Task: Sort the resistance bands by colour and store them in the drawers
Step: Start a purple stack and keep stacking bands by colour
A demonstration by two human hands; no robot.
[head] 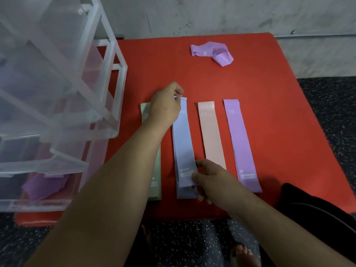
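Four flat resistance bands lie side by side on a red mat (269, 83): a green band (157, 170), a blue band (184, 143), a pink band (211, 135) and a purple band (240, 143). My left hand (165, 105) pinches the far end of the top blue band. My right hand (213, 180) pinches its near end, lifted a little off the blue stack. A crumpled purple band (212, 53) lies at the far side of the mat. The clear plastic drawer unit (57, 93) stands at the left; its lowest drawer holds a purple band (44, 184).
A grey wall runs behind the mat. Dark speckled floor surrounds the mat. My bare foot (243, 255) and a black-clothed knee (317, 209) show at the bottom right, beside the mat's near edge.
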